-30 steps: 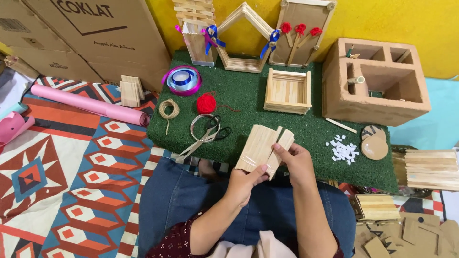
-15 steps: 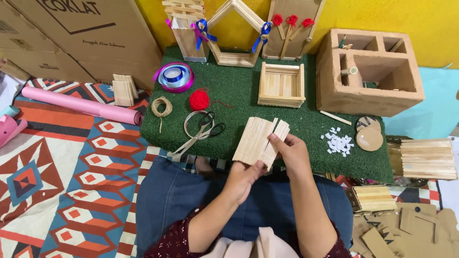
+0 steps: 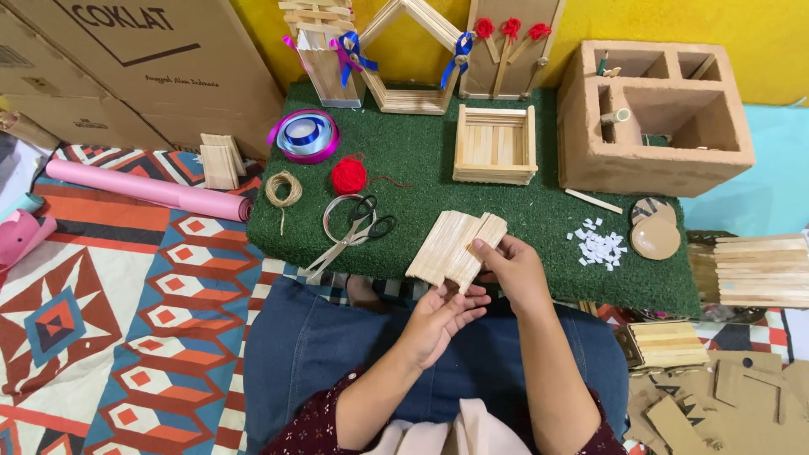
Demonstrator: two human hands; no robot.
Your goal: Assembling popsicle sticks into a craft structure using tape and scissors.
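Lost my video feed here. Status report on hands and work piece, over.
Right hand grips stick panel at its right edge. Left hand supports it from below. Panel held above green mat; scissors lie left, clear.

A green turf mat (image 3: 539,211) carries scissors (image 3: 358,227), a red yarn ball (image 3: 348,175), a twine coil (image 3: 284,188), ribbon spools (image 3: 304,135), a small stick-built tray (image 3: 495,145), white paper scraps (image 3: 597,243) and a tan compartmented box (image 3: 653,118), with a pink roll (image 3: 147,190) on the patterned rug (image 3: 93,337).
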